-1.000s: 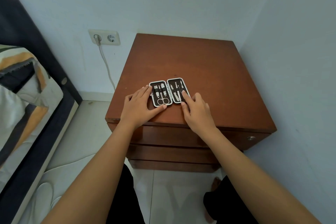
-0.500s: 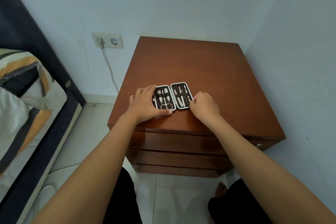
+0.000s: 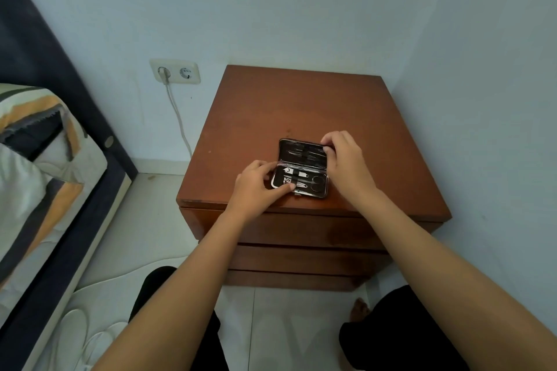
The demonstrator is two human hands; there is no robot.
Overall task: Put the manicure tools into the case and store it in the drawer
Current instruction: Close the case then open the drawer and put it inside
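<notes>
A small black manicure case [image 3: 301, 167] with a silver rim lies open on the brown nightstand top [image 3: 301, 111], near its front edge. Metal tools sit strapped in both halves: clippers and scissors in the near half, slim tools in the far half. The far half is tilted up. My left hand [image 3: 256, 187] grips the near half at its left end. My right hand [image 3: 343, 159] holds the far half's right end by the fingertips. The nightstand's drawers [image 3: 301, 232] below are closed.
A bed [image 3: 45, 175] with striped bedding and a dark frame stands at the left. A wall socket [image 3: 175, 71] with a white cable is left of the nightstand. A wall runs close along the right. White slippers [image 3: 87, 337] lie on the floor.
The case has turned about a quarter turn, so its halves now lie near and far instead of left and right. My right hand moved up to the far half, which is lifted.
</notes>
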